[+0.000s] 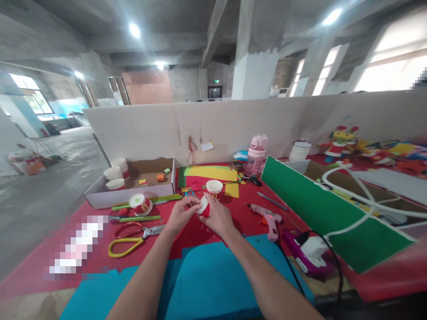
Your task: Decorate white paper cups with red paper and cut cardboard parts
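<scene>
A small white paper cup with a red band (pixel 204 207) is held tilted between both my hands, above the red-covered table. My right hand (pixel 220 217) wraps round its right side. The fingers of my left hand (pixel 183 214) are pinched together at its left edge; the fingertips are partly hidden. Just behind my hands stands another white cup (pixel 214 186), upright. To the left, a cup turned upside down (pixel 140 203) has a small green mark on top. Scissors with red and yellow handles (pixel 128 244) lie left of my left forearm.
A pink glue gun (pixel 267 218) with a lit red light lies right, its cord running beside a purple power strip (pixel 308 260). An open box (pixel 123 195) holds cups. Coloured sheets (pixel 210 172), a green-sided box (pixel 327 209) and blue foam (pixel 207 280) surround the workspace.
</scene>
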`<move>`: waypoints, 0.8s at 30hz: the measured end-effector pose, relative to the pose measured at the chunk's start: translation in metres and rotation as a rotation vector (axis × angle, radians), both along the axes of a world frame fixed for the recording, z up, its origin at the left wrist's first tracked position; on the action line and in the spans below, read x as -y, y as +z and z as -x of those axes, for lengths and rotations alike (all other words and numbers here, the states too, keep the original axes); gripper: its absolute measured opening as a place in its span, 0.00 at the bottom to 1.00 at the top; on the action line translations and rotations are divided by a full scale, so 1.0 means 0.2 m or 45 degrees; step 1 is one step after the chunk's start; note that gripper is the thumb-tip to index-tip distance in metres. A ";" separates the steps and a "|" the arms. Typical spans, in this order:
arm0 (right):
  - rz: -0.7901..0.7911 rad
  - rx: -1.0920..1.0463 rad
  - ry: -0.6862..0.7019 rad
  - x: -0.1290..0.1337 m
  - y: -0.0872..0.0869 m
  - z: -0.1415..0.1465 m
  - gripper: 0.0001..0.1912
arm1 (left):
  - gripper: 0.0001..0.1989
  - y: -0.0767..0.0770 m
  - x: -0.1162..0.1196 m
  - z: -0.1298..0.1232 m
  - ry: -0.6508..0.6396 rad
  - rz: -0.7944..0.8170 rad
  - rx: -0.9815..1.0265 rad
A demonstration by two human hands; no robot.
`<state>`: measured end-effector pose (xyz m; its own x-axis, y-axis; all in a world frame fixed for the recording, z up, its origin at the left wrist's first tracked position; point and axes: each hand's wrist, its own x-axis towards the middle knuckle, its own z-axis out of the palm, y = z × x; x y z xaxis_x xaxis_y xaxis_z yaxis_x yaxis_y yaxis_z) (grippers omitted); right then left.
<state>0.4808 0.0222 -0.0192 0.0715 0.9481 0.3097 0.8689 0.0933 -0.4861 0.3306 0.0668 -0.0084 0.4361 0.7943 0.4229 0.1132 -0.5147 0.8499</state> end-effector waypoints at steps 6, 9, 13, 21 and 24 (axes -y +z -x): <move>0.016 0.098 0.003 0.01 0.00 0.01 0.37 | 0.13 0.00 0.02 -0.03 0.151 -0.563 -0.177; 0.020 0.110 -0.002 0.01 0.00 0.02 0.38 | 0.14 -0.02 0.01 -0.04 0.137 -0.499 -0.099; 0.004 0.083 0.021 0.01 0.00 0.02 0.39 | 0.17 -0.05 0.00 -0.04 -0.016 -0.049 0.116; -0.020 -0.007 0.103 0.01 0.02 0.02 0.39 | 0.16 -0.05 0.01 -0.06 -0.008 0.123 0.216; -0.001 -0.063 0.142 0.01 0.02 0.02 0.38 | 0.15 -0.06 0.00 -0.05 0.165 -0.029 0.131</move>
<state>0.4768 0.0202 -0.0159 -0.0188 0.9507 0.3094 0.8280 0.1883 -0.5282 0.3405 0.0668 -0.0199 0.2842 0.8307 0.4787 0.0926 -0.5207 0.8487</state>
